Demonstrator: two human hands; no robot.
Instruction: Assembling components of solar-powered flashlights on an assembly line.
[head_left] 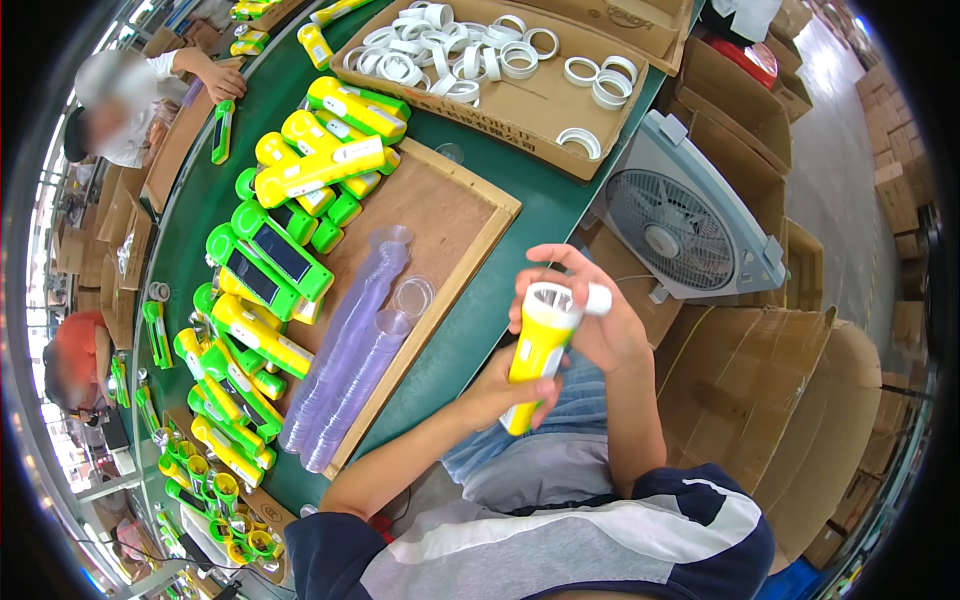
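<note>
I hold a yellow flashlight body (535, 350) upright over my lap. My left hand (505, 390) grips its lower handle. My right hand (590, 315) closes around the white head end (548, 298), with a white ring piece (597, 298) pinched between its fingers at the rim. To the left, stacks of clear round lenses (350, 350) lie on a wooden board (450, 215), and one loose clear lens (412, 295) lies beside them.
Piles of yellow and green flashlight bodies (280, 250) cover the green table (500, 250). A cardboard box of white rings (460, 50) stands at the back. A grey box fan (670, 225) and cardboard cartons (760, 370) are on the right. Other people work at the far left.
</note>
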